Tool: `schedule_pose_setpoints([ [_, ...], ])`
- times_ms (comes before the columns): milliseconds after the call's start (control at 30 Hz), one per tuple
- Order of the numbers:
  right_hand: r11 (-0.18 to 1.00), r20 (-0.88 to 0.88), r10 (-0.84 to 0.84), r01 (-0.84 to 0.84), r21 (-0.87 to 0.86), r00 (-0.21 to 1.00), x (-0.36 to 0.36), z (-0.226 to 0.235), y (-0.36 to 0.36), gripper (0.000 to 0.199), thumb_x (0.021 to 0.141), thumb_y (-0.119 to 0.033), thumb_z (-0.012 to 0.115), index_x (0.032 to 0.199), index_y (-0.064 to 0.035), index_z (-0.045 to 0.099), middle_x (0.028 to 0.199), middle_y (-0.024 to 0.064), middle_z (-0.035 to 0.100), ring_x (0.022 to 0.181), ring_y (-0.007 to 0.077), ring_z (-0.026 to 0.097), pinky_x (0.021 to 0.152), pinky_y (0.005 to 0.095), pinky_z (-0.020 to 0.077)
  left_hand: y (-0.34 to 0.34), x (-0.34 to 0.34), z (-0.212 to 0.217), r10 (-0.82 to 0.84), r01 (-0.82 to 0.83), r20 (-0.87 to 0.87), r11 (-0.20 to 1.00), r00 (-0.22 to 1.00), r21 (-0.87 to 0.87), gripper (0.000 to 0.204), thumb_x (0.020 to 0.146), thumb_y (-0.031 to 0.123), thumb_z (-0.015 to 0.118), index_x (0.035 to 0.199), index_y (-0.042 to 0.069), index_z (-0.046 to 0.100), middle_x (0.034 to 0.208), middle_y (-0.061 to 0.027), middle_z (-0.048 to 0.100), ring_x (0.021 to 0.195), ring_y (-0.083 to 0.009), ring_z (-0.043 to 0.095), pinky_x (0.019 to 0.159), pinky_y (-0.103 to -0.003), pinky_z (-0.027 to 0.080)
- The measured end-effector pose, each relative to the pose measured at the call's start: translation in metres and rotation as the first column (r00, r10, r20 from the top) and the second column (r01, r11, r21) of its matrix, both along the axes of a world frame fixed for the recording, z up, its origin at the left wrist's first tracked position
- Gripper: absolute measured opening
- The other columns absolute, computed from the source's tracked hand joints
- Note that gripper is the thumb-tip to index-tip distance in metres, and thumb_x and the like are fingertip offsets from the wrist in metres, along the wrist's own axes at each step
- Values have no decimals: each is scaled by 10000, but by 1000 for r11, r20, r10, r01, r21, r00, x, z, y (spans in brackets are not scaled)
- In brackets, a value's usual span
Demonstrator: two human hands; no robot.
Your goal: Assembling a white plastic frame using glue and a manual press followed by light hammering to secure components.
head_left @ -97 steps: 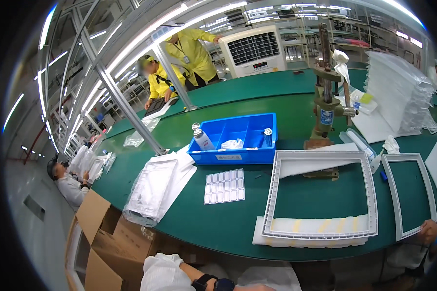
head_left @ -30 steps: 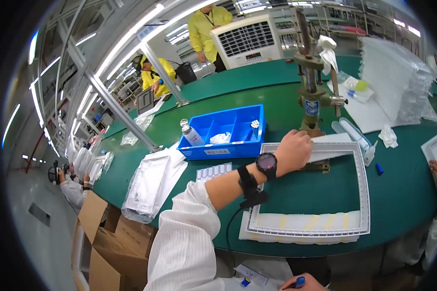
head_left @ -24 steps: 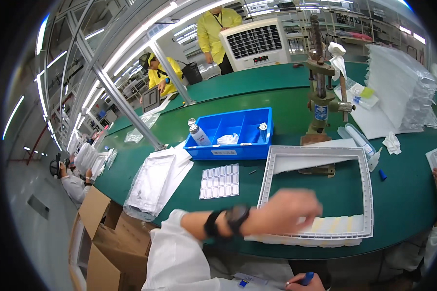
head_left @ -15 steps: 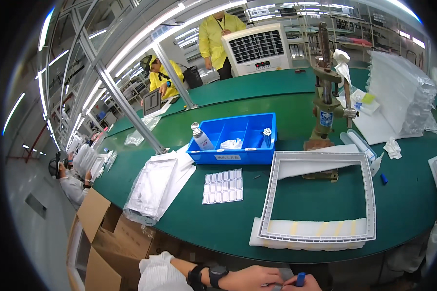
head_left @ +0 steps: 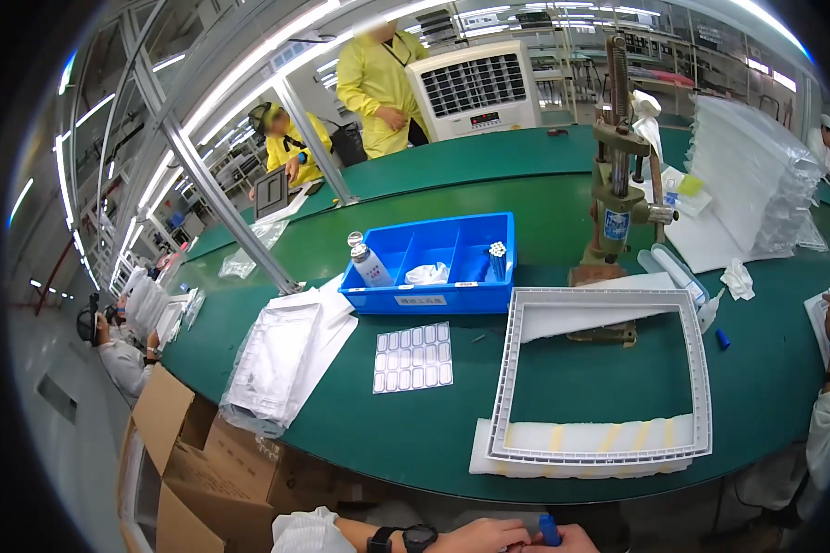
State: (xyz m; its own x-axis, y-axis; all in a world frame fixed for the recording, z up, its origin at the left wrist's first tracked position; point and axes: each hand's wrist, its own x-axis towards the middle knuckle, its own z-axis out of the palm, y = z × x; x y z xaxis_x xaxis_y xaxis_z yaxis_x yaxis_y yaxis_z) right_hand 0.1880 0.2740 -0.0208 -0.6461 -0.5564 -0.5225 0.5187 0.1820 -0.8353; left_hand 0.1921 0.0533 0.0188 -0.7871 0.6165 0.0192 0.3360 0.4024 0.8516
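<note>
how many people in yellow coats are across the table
2: a person in a yellow coat stands by the white cooler unit; another person in yellow sits lower left. Others may be hidden.

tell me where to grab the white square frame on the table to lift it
Take the white frame by its two side rails, one hand each, coming from the near edge. It lies flat and open in the middle, its near rail resting on a foam pad, so fingers can hook the rails.

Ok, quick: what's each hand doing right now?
Left hand: at the bottom edge, touching the blue pen-like thing; grip cannot be told.
Right hand: curled around it, holding it.
</note>
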Motion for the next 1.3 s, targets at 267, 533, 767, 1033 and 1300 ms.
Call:
schedule_pose_setpoints([
  [267,998,66,45,-41,-53,997,-5,6,6,229,843,-173,776,956,21,730,837,24,702,754,80,591,683,261,496,1,2,-10,8,-9,77,1000,997,10,169,804,146,693,914,54,603,844,-177,621,728,-392,618,614,-449,507],
  [533,970,79,222,-229,87,972,-9,3,8,225,810,-182,800,916,3,727,780,6,687,723,63,570,659,260,487,4,6,-12,-7,26,293,998,956,-60,147,785,161,707,812,33,642,740,-190,629,686,-368,629,623,-440,503],
  [767,985,-48,173,-173,-11,984,10,-12,7,220,803,-167,801,936,-10,723,805,22,698,745,72,582,677,272,499,4,16,-20,-83,75,300,996,950,38,177,754,185,735,780,37,642,701,-173,623,670,-352,628,605,-425,491],
  [1033,959,-125,282,-283,9,951,23,-17,10,207,792,-161,816,924,-26,729,806,23,713,742,66,601,674,281,507,-1,41,-33,-134,46,458,979,879,198,141,827,155,717,795,49,631,767,-102,653,703,-219,625,635,-357,489],
  [1300,979,-135,192,-200,-48,972,36,-16,11,208,791,-163,818,921,-26,729,794,23,709,732,65,603,671,280,509,-7,47,-31,-78,-65,650,979,756,193,143,872,172,708,932,51,660,836,-82,644,761,-160,582,676,-316,490],
])
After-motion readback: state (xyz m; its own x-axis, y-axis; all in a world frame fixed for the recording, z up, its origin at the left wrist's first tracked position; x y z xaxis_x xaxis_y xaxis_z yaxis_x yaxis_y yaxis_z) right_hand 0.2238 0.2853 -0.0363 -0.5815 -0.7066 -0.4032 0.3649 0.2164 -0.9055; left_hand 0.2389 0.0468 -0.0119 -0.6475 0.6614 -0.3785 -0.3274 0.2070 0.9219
